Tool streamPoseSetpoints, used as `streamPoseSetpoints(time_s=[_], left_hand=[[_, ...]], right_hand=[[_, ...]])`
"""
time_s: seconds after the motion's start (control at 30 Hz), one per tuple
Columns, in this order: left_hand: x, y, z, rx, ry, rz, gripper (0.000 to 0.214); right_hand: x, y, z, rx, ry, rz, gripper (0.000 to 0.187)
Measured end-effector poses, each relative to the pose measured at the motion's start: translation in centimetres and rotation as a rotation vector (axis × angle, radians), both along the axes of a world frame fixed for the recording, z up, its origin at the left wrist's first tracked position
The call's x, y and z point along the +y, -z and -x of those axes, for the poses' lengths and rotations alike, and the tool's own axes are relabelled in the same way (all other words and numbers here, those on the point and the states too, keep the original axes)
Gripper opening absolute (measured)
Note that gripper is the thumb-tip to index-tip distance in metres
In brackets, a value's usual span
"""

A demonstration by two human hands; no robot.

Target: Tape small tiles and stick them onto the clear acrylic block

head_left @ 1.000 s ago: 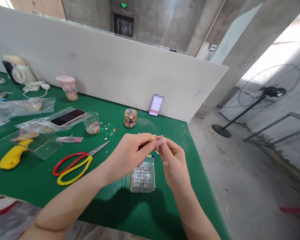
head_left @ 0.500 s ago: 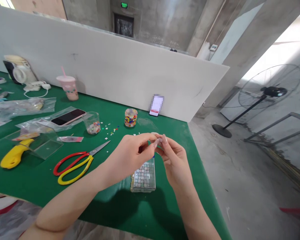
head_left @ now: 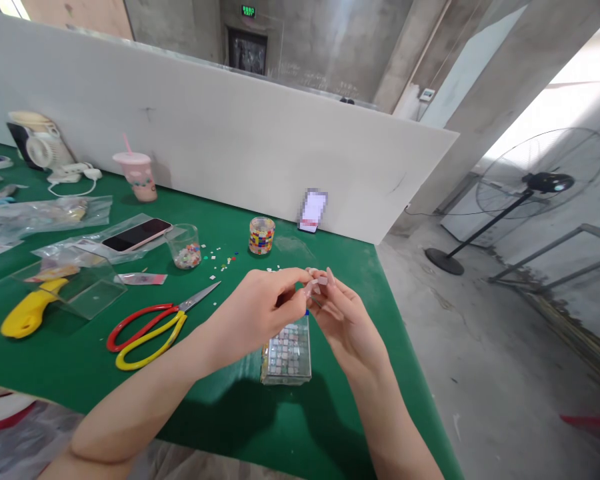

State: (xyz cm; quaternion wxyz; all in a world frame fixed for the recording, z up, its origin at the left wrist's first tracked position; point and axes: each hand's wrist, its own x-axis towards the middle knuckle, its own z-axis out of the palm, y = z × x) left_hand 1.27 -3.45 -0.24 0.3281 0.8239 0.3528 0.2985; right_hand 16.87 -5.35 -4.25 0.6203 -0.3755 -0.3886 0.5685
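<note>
My left hand (head_left: 260, 310) and my right hand (head_left: 343, 320) meet fingertip to fingertip above the green table (head_left: 220, 413). Both pinch something tiny between thumb and fingers; I cannot make out what it is. Right below them stands a clear plastic box (head_left: 287, 353) covered with small mosaic tiles. Loose little tiles (head_left: 219, 261) lie scattered on the cloth behind my left hand.
Red and yellow scissors (head_left: 150, 325) lie to the left, beside a yellow-handled tool (head_left: 27, 313) and a clear acrylic box (head_left: 87, 287). Further back are a small cup of tiles (head_left: 184, 247), a tiled jar (head_left: 261, 235), a phone (head_left: 136, 235), a pink drink cup (head_left: 135, 175). A floor fan (head_left: 535, 183) stands right.
The fingertips have shifted slightly against each other; my right hand has turned a little, palm more upward. Nothing else on the table has moved.
</note>
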Motion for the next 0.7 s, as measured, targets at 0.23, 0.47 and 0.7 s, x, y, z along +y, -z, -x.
streamPoseSetpoints(time_s=[0.23,0.47,0.7], left_hand=[[1.4,0.2,0.9,0.056,-0.105,-0.047,0.025],[6.1,0.8,2.6,0.128,-0.34,-0.031,0.025],[13.9,10.5,0.9,0.097,-0.462,0.042,0.025]], right_hand=[[0.2,0.4,-0.9,-0.236,0.121,-0.112,0.019],[0.4,2.6,-0.3,-0.802,0.201,-0.399,0.013],[1.7,9.2,-0.5,-1.121,0.148,-0.504,0.019]])
